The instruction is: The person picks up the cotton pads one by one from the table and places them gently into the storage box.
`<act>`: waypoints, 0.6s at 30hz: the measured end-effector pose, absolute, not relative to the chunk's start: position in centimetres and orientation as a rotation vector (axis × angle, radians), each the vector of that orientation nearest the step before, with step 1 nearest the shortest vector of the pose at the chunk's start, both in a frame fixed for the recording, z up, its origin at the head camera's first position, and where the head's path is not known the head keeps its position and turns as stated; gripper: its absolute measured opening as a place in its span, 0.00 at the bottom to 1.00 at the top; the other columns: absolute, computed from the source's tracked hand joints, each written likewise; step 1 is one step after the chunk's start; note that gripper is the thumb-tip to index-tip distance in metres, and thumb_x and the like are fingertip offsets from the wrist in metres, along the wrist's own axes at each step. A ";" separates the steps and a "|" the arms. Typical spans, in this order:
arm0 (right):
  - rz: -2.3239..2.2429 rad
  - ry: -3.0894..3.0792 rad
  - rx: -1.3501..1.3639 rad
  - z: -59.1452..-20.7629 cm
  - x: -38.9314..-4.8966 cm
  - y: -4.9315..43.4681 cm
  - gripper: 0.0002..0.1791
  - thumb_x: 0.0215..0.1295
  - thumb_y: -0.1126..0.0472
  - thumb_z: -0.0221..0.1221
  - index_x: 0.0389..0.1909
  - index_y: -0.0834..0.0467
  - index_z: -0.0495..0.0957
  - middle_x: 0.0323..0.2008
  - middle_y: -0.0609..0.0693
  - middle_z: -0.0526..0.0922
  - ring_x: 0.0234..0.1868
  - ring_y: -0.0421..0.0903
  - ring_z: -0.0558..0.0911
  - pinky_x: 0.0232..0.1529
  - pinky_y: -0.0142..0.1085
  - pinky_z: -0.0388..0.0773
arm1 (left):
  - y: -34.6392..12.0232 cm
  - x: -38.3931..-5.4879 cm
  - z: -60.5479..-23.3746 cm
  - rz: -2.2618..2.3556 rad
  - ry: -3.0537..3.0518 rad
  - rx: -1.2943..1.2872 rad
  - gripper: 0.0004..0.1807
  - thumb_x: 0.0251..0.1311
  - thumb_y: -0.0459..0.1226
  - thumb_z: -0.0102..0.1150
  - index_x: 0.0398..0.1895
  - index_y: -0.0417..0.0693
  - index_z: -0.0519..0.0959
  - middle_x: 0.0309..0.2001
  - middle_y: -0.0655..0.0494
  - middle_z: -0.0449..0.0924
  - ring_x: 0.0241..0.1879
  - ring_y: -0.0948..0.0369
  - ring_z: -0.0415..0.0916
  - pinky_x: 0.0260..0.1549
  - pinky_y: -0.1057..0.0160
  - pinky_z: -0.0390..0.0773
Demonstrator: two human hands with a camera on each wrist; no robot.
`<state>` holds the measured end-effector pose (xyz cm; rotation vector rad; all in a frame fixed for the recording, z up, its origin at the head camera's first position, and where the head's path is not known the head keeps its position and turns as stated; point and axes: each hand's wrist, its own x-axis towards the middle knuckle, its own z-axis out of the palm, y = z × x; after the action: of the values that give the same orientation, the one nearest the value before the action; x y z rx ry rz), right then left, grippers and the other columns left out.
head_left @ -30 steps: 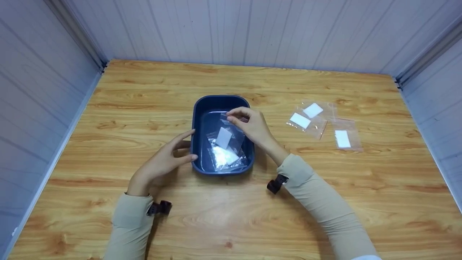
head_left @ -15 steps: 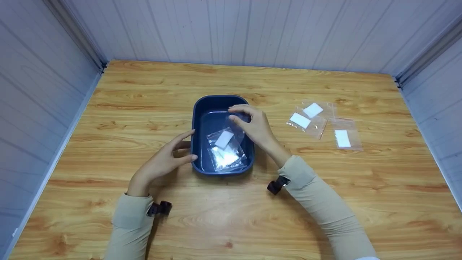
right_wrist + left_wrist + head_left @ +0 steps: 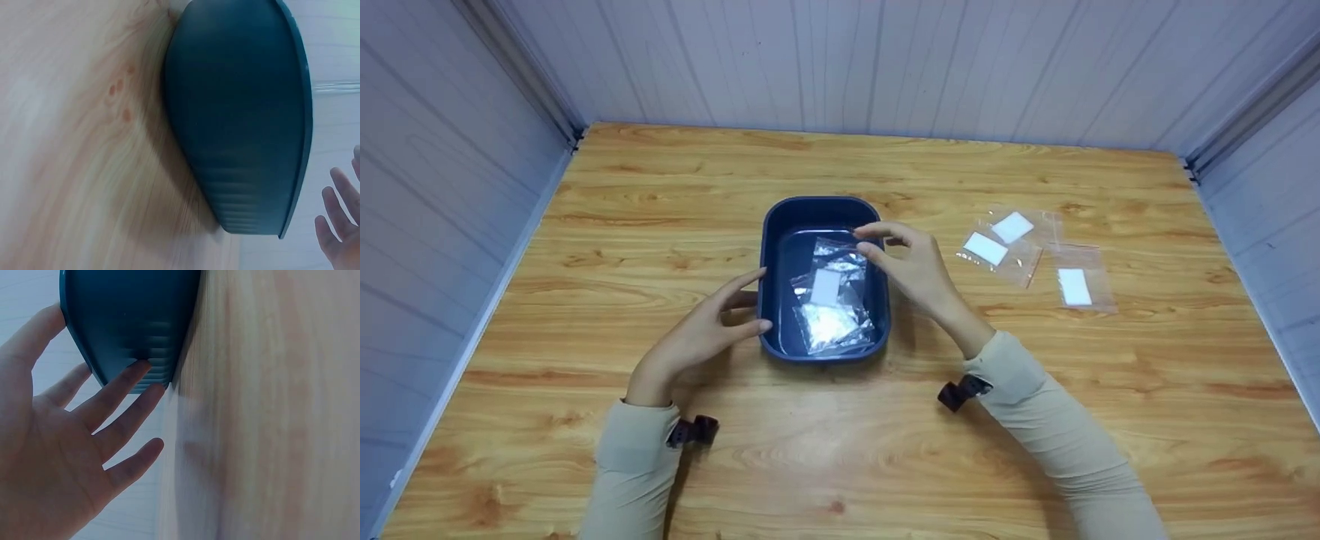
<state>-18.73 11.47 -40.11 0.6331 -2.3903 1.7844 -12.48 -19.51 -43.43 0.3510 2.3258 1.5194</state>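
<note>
A dark blue plastic bin (image 3: 793, 289) stands on the wooden table in the head view. Inside it lie several clear zip bags; the top bag (image 3: 840, 259) shows a white card through the film. My left hand (image 3: 701, 330) touches the bin's left side. In the left wrist view its fingers (image 3: 121, 391) are spread, with two tips against the outer wall and others at the rim. Over the bin's right rim is my right hand (image 3: 915, 266), thumb and forefinger parted near the top bag's corner. The right wrist view catches only some of its fingers (image 3: 337, 205) at the edge.
To the right on the table (image 3: 840, 442) lie three more clear zip bags with white cards: two overlapping (image 3: 986, 249) and one beside them (image 3: 1074, 287). Pale panel walls (image 3: 840, 67) close off the back and both sides.
My right hand has let go of the zip bag and moved right, toward the rim. The bag has settled on the others in the bin. The left hand has stayed put.
</note>
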 end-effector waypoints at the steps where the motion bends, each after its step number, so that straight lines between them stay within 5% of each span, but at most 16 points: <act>1: 1.778 -2.397 0.622 -40.0 -18.6 11.7 0.13 0.66 0.65 0.64 0.49 0.66 0.82 0.47 0.58 0.85 0.53 0.51 0.79 0.59 0.51 0.70 | -19.5 -12.5 -43.4 1.519 2.325 0.351 0.43 0.63 0.47 0.66 0.78 0.65 0.55 0.69 0.43 0.67 0.69 0.46 0.62 0.69 0.40 0.54; 18: 1.722 -2.439 0.500 -37.0 -16.5 15.0 0.13 0.65 0.70 0.63 0.48 0.72 0.81 0.44 0.63 0.85 0.48 0.50 0.81 0.54 0.47 0.74 | -19.4 -12.4 -43.2 1.512 2.321 0.331 0.43 0.63 0.46 0.66 0.78 0.64 0.55 0.69 0.43 0.66 0.69 0.46 0.62 0.69 0.40 0.55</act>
<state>-16.50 15.02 -36.99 0.5001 -2.4388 1.7223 -12.44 -19.39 -43.22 0.3312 2.3206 1.5120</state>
